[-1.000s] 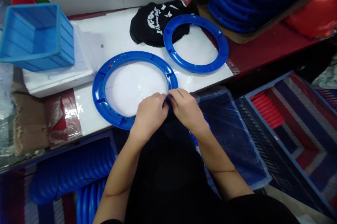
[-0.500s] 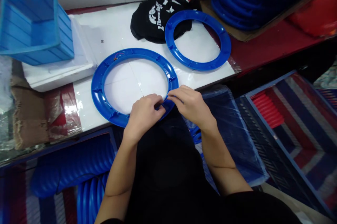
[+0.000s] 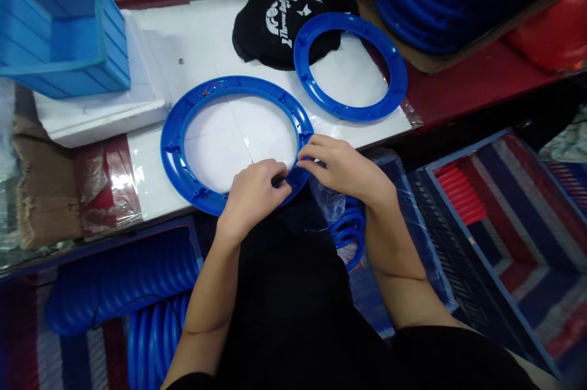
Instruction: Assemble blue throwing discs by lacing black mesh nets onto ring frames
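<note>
A blue plastic ring (image 3: pixel 172 148) lies on the white tabletop with its ribbed, hollow side up. Thin reddish wires (image 3: pixel 211 89) show in its channel at the far left. My left hand (image 3: pixel 254 194) is curled over the near edge of this ring, thumb and fingers closed on it. At the ring's right side, the fingers of my right hand (image 3: pixel 332 164) are pinched together against the channel. Whatever they hold is too small or hidden to make out. A second blue ring (image 3: pixel 397 69) lies farther back, partly over a black cloth piece (image 3: pixel 257 29) with white print.
A light-blue bin (image 3: pixel 114 35) stands on white foam (image 3: pixel 101 124) at the left. At the back right, a cardboard box (image 3: pixel 428 63) holds stacked blue rings. Below the table are crates, one with blue rings (image 3: pixel 123 280), another with red ones (image 3: pixel 461 191).
My right hand has shifted slightly right and its fingers have changed angle at the ring. My left hand stays on the near edge. The whole view has shifted a little.
</note>
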### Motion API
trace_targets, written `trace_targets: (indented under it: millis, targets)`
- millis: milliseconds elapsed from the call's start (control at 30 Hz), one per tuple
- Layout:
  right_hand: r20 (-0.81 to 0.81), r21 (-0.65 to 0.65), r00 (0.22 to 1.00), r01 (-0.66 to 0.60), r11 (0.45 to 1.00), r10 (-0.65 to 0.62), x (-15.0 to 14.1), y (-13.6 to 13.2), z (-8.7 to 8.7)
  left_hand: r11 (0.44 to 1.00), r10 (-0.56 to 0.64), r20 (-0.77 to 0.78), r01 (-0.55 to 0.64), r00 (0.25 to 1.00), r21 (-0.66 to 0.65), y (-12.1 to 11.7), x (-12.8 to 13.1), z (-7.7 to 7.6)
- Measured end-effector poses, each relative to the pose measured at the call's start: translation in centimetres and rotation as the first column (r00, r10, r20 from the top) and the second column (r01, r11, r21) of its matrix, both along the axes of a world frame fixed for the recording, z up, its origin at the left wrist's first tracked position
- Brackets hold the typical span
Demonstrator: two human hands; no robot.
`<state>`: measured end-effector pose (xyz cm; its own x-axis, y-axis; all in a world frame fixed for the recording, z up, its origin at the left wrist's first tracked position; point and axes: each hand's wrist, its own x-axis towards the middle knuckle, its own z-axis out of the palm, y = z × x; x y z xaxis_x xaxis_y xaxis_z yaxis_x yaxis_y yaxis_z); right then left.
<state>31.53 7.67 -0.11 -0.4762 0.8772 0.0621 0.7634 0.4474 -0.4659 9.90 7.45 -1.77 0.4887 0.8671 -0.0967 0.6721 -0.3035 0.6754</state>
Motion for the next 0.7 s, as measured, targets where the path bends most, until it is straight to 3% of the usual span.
trace_targets:
  millis: [133,433,567,700]
  targets:
    - [-0.114,0.026,0.993,0.038,0.999,-0.035,0.1,-0.2,-0.9,1.0,0.0,-0.002,0.0,1.0,0.006,0.0,0.0,0.0]
    - [-0.097,0.145,0.961,0.273,0.951,-0.261,-1.0,-2.5,-4.0,1.0,-0.008,-0.022,0.008,1.0,0.03,-0.1,0.1,0.0]
    - [-0.197,0.058,0.932,0.322,0.945,-0.305,-1.0,-2.9,-4.5,0.999,-0.023,-0.034,0.024,0.999,0.046,-0.2,0.1,-0.2]
    - [-0.197,-0.051,0.91,0.363,0.93,-0.366,-1.3,-2.6,-3.4,0.997,-0.048,-0.038,0.05,0.998,0.06,0.0,-0.4,0.0]
